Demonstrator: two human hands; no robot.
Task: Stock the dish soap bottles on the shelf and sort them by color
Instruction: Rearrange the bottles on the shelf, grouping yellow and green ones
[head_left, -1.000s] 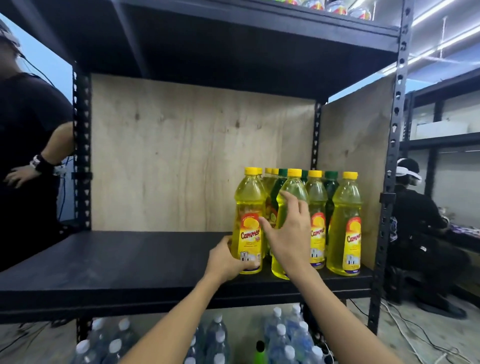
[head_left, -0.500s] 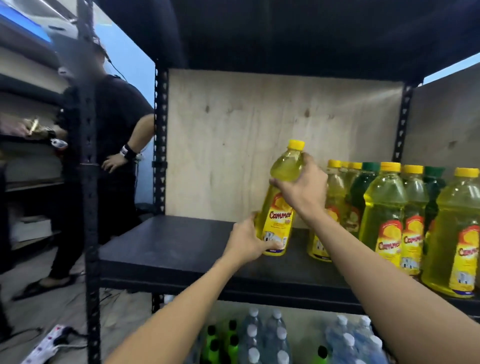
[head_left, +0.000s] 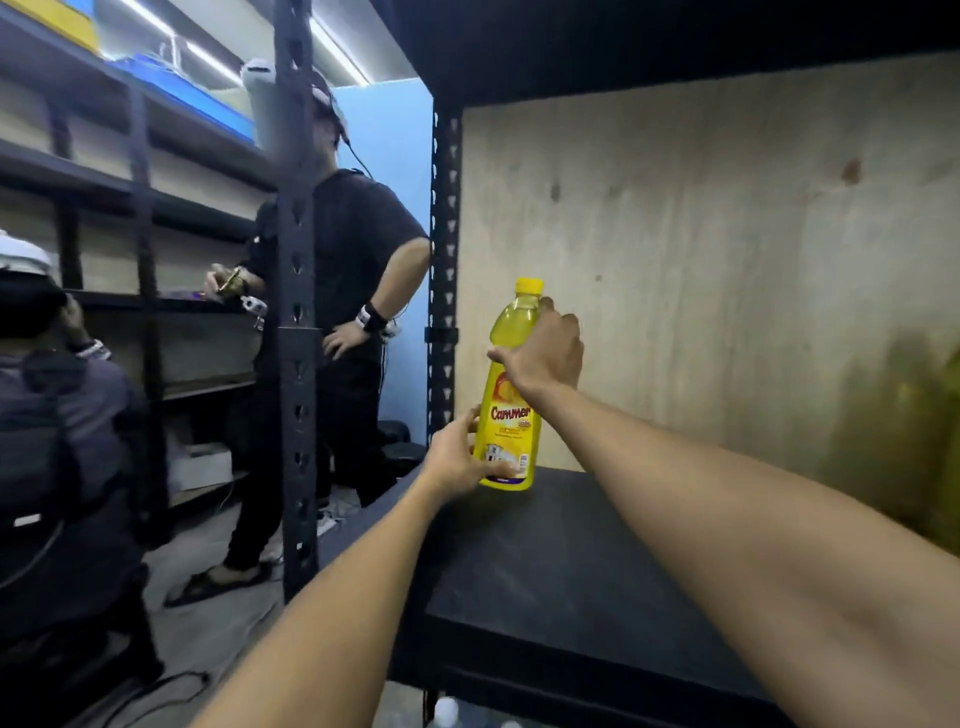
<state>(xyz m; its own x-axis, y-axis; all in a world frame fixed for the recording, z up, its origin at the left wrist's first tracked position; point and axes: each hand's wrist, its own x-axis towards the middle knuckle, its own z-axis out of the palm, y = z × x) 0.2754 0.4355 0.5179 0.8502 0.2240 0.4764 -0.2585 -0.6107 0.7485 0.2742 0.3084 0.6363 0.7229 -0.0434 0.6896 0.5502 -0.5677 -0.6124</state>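
Observation:
A yellow dish soap bottle (head_left: 511, 421) with a yellow cap and a red "Cammer" label stands upright at the far left end of the black shelf board (head_left: 561, 566), near the plywood back. My right hand (head_left: 545, 353) grips its upper body just under the neck. My left hand (head_left: 457, 460) holds its lower part, fingers around the base. A blurred yellow-green mass of other bottles (head_left: 914, 436) shows at the right edge.
A black perforated upright (head_left: 297, 312) stands left of the shelf, with another upright (head_left: 444, 270) at the back corner. A person in black (head_left: 353, 291) stands beyond the posts; another person (head_left: 47, 426) crouches at left. Cables lie on the floor.
Both hands carried the yellow bottle leftward from the group to the shelf's left end, where it now stands upright. My view swung left, leaving the other bottles at the right edge.

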